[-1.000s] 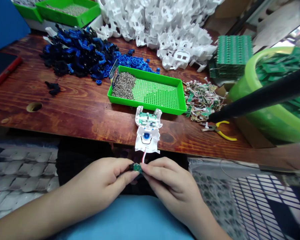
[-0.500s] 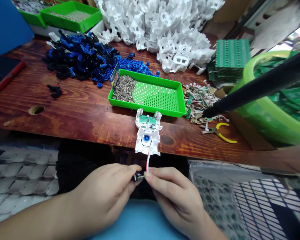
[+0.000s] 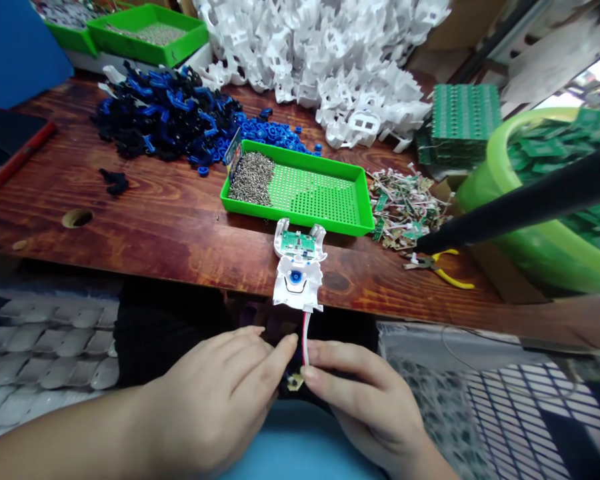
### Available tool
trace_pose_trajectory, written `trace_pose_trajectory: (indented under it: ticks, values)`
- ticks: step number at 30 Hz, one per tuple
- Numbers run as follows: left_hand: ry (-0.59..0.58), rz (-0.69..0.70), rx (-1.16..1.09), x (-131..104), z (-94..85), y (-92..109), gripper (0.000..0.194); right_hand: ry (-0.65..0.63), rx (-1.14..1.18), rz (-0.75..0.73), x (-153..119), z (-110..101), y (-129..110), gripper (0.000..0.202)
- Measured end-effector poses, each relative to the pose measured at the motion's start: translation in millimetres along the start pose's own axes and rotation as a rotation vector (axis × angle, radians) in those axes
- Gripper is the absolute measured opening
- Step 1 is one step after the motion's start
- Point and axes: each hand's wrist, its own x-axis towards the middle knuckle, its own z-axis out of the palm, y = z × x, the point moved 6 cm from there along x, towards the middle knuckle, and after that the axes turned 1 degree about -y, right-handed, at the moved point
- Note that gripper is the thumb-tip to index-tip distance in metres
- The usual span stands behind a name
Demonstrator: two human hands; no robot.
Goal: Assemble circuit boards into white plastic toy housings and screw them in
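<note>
Low in the view, over my lap, my right hand pinches a red-and-white ribbon cable between thumb and fingers. The cable runs up to the lower edge of a white plastic shell at the table's front edge, with a blue round part on it. Under my fingertips shows a small tan circuit board. My left hand is closed beside it on a dark part mostly hidden by the fingers. Just beyond lies another white shell holding a green circuit board.
A green tray with screws stands behind the shells. Farther back are black and blue parts and a white shell pile. To the right lie small wired boards, yellow-handled pliers, a green tub and a black bar.
My left hand's index finger has stretched toward the cable. The small board has moved slightly down and right and now shows its tan face; the cable hangs straighter. The view has shifted slightly.
</note>
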Motion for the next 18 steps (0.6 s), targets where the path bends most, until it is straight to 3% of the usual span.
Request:
trace_pose_trajectory:
  ticks: [5, 8, 12, 18]
  values:
    - [0.026, -0.071, -0.102, 6, -6.2, -2, 0.033, -0.005, -0.066, 0.017, 10, 0, -4, 0.058]
    - [-0.096, -0.287, -0.469, 13, -0.3, -13, 0.021, 0.005, -0.069, 0.051, 15, 1, -7, 0.055]
    - [-0.271, -0.640, -0.928, 11, 16.9, -24, 0.029, 0.029, -0.064, 0.112, 20, 2, -9, 0.048]
    - [-0.254, -0.803, -1.173, 2, 26.3, -27, 0.027, 0.069, -0.076, 0.153, 21, 6, -9, 0.042]
